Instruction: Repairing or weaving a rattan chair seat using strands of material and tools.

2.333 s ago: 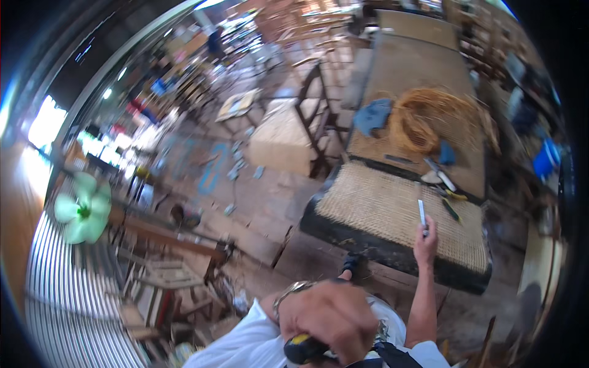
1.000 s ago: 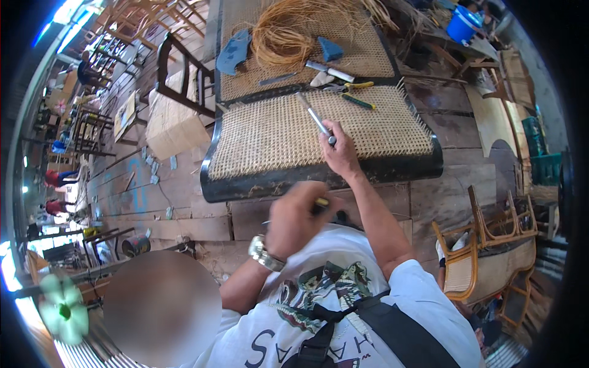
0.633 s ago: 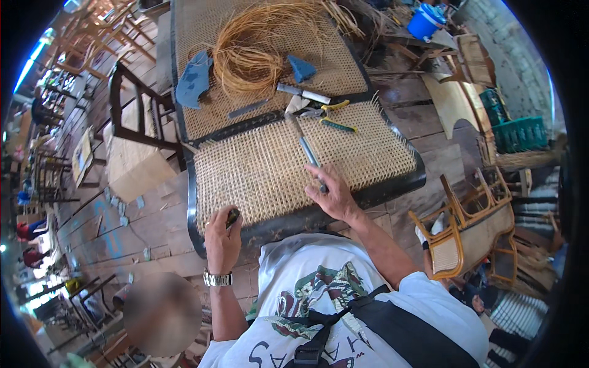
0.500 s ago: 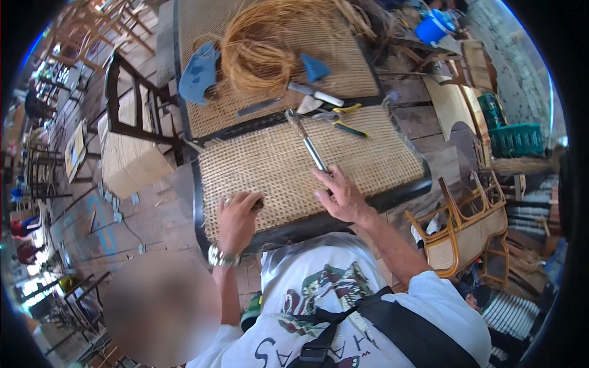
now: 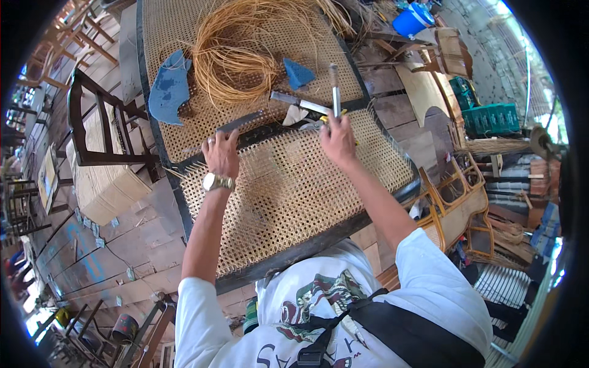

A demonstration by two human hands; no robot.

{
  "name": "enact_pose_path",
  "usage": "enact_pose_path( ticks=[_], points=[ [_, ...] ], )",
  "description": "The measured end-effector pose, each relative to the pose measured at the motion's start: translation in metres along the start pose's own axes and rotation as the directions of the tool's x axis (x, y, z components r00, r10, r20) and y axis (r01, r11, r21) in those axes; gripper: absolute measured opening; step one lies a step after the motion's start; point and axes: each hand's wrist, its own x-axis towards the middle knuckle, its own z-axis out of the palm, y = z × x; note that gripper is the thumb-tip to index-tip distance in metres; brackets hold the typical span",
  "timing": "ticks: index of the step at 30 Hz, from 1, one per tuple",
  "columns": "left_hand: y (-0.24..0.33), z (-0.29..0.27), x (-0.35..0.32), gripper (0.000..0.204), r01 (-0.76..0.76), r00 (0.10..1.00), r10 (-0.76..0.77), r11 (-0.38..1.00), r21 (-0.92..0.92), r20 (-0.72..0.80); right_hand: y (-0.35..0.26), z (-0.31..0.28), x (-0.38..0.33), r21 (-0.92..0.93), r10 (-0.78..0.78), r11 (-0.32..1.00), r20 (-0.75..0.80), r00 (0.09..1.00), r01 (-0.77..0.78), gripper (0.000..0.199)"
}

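Observation:
A woven cane chair panel point(image 5: 294, 178) with a dark frame lies in front of me, its near edge by my lap. My right hand point(image 5: 338, 141) is closed around a slim tool with a shiny metal shaft point(image 5: 336, 99) and a brownish end, held upright over the panel's far right part. Beneath that hand, pliers with yellow grips point(image 5: 316, 124) are partly covered. Bent fingers of my left hand point(image 5: 222, 156) close on the near end of a dark flat metal strip point(image 5: 246, 118). A chisel-like blade with a white handle point(image 5: 300, 102) lies between the hands, farther off.
A loose coil of cane strands point(image 5: 236, 67) rests on the farther woven panel point(image 5: 165, 34), between two blue pieces point(image 5: 170, 92) point(image 5: 298, 73). A dark chair frame point(image 5: 101, 122) stands left beside a cardboard box point(image 5: 113, 184). Rattan furniture point(image 5: 457, 208) is at right.
Both hands have moved away from my body to the panel's far side. My left hand has reached the metal strip. The tool in my right hand has turned more upright.

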Motion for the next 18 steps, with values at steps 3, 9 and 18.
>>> enact_pose_path(
  ticks=[3, 9, 18],
  points=[
    [-0.002, 0.017, 0.019, 0.030, 0.031, 0.995, -0.028, 0.999, 0.029, -0.096, 0.049, 0.018, 0.047, -0.019, 0.097, 0.995, 0.086, 0.992, -0.096, 0.054],
    [0.031, 0.012, 0.028, 0.042, 0.043, 0.951, -0.099, 0.981, -0.191, -0.293, 0.082, 0.033, 0.078, -0.037, -0.050, 0.998, 0.077, 0.996, 0.053, 0.053],
    [0.102, 0.038, 0.147, 0.036, 0.243, 0.950, -0.283, 0.933, -0.265, -0.128, 0.090, 0.049, 0.069, 0.251, -0.035, 0.964, -0.223, 0.974, 0.092, 0.051]
  ],
)
